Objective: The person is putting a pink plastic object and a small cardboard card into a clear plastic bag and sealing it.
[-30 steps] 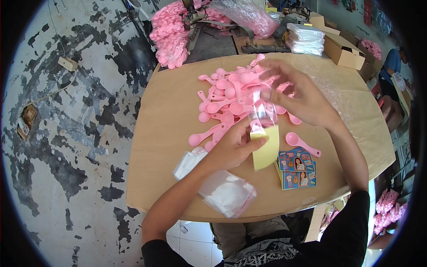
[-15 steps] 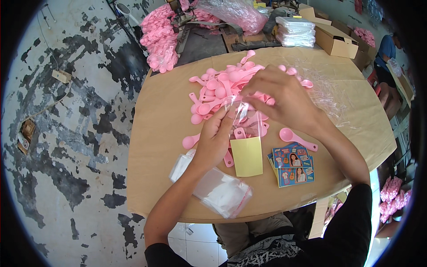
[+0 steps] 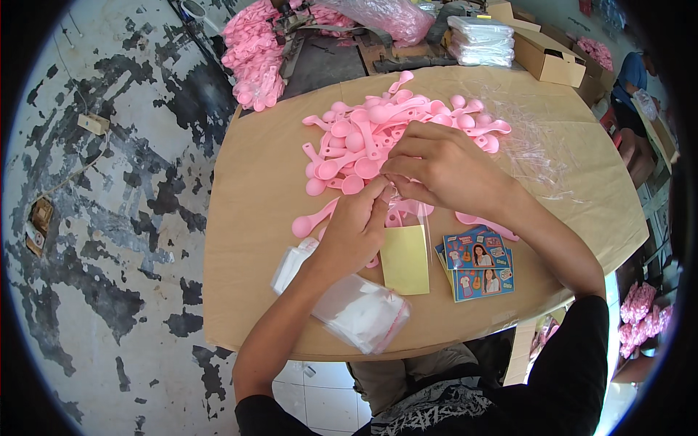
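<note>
In front of me hangs a small clear plastic bag (image 3: 417,216) with a yellow card (image 3: 406,260) in its lower part. My left hand (image 3: 355,231) is closed, pinching the bag's upper left edge between thumb and fingers. Close against it, my right hand (image 3: 449,166) pinches the bag's top; the exact grip is partly hidden by the fingers. Just beyond both hands lies a heap of pink plastic measuring spoons (image 3: 367,138). One loose pink spoon (image 3: 310,224) rests left of my left hand, and another (image 3: 491,224) is partly covered by my right wrist.
Blue printed cards (image 3: 483,280) lie stacked at the right. A pile of clear bags (image 3: 363,312) sits near the front edge. Thin clear plastic strips (image 3: 538,156) are scattered at the right. Bagged pink spoons (image 3: 254,62), wrapped packs (image 3: 481,40) and a cardboard box (image 3: 549,58) stand behind.
My right hand has come down and left to meet my left hand at the bag's top. The bag's mouth is now bunched between the fingers. The view has shifted slightly.
</note>
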Available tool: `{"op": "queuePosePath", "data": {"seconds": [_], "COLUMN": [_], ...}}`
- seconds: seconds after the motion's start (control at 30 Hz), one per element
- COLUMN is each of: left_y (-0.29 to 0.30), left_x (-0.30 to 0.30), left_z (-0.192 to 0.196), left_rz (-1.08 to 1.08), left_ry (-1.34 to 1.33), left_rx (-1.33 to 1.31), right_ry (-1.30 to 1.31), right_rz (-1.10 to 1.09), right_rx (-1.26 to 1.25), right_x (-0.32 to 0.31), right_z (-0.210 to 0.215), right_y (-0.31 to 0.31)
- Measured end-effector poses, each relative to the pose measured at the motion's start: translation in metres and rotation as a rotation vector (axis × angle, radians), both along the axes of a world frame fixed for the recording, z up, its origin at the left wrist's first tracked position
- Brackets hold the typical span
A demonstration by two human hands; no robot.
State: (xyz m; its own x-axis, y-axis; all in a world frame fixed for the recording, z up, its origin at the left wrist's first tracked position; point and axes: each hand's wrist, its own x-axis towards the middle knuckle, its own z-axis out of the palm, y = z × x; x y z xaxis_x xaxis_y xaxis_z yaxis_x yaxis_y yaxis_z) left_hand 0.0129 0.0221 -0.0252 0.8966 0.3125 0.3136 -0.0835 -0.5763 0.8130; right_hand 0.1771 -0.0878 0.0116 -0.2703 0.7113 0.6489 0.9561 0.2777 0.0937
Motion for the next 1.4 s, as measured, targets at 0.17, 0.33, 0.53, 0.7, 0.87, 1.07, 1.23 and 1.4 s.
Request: {"op": "queuePosePath", "data": {"seconds": [0.17,0.33,0.53,0.7,0.87,1.07,1.23,1.4], "left_y": [0.006,-0.003,0.014,0.002,0.006,0.0,0.0,0.003], "left_x": [0.0,0.007,0.006,0.011,0.009,0.001,0.001,0.007], "left_z": [-0.006,-0.003,-0.006,0.001,-0.001,0.006,0.002,-0.007], "left_rz": [-0.038,-0.151,-0.069,-0.054,-0.056,-0.18,-0.138,-0.116], "left_ry": [0.111,-0.072,-0.025,0.032,0.167,0.028,0.023,0.161], "left_rx": [0.137,-0.507,-0.793,-0.903,-0.882,-0.976,-0.934,-0.851], "right_ry": [0.115,1.005,1.032,0.57,0.848,0.632,0.96,0.808], "right_rz": [-0.082,0.082,0.33,-0.539,-0.487,-0.238,0.104,-0.471], "right_rx": [-0.014,-0.133,-0.704,-0.328,-0.029,-0.348,-0.781,-0.14], "right_x": [-0.001,0.022,0.099,0.175,0.141,0.02,0.063,0.142], "right_z": [-0.004,0.052,0.07,-0.013,0.005,0.009,0.034,0.01], "right_y": [-0.001,-0.03,-0.115,-0.142,-0.119,-0.073,-0.107,-0.136]}}
